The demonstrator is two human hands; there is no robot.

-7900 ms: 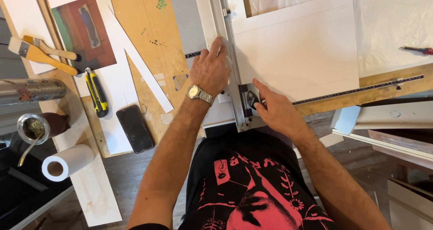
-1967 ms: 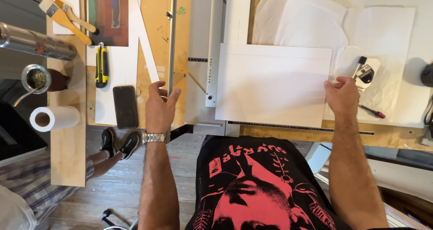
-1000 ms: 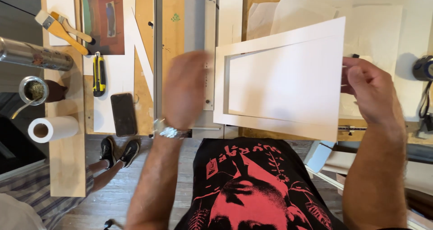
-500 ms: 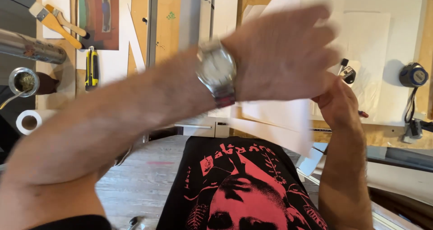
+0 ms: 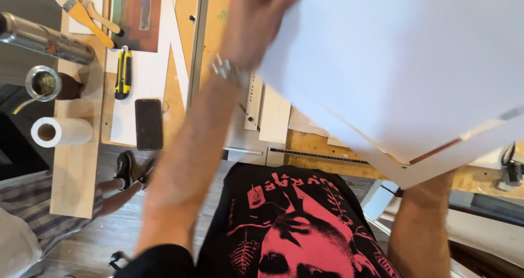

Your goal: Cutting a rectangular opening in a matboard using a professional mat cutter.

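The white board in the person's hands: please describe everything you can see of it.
The white board is large, flat and stiff-looking, like mat card. It is lifted above the workbench and tilted, filling the upper right of the view. Its lower edge shows a brownish cut line. The left hand grips its upper left edge; the right hand is hidden behind it.

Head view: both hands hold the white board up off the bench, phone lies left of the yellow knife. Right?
One thing is off. In the head view the phone lies right of the yellow knife and lower in the picture, not left of it. The left hand does grip the raised white board; the right hand is hidden behind it, only its forearm shows.
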